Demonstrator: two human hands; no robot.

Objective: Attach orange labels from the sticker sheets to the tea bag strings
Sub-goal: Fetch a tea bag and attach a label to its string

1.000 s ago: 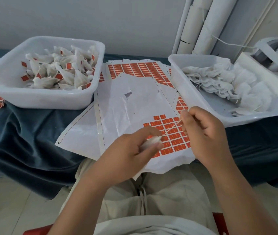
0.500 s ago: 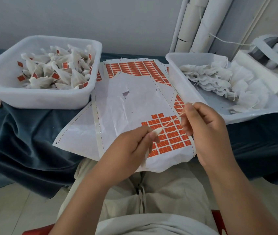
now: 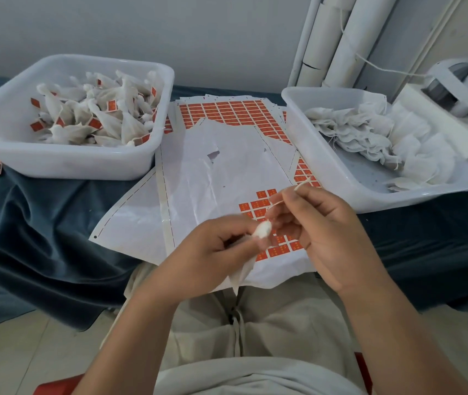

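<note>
**A:** What does the person hold?

**B:** The left hand (image 3: 213, 246) pinches the gathered neck of one tea bag (image 3: 262, 231). The bag's body hangs below the fingers, over the near edge of the sticker sheet (image 3: 213, 189). The right hand (image 3: 327, 232) pinches the string (image 3: 302, 185) between thumb and fingertips, its free end pointing up towards the right tub (image 3: 341, 178). That string carries no label yet.

**A:** What could go wrong from here?

**B:** The string looks thin, so it may slip from the pinch when a finger reaches for an orange label (image 3: 255, 205). The labels sit close together, so a fingertip could lift two or tear one. A label folded crooked over the string would likely stick off-centre, or stick to a finger. The peeled backing looks limp and overhangs the blue cloth (image 3: 42, 223), so it might drag along instead of releasing the label.

**A:** And the count?

**B:** Two hands, with one tea bag and one string between them. There are two white tubs. The left tub (image 3: 64, 163) holds labelled bags and the right holds plain ones, both heaps too tangled to count. At least three sheets overlap, and the exact number is hidden. The hands cover part of the near sheet's remaining labels, so there is no sure figure.
</note>
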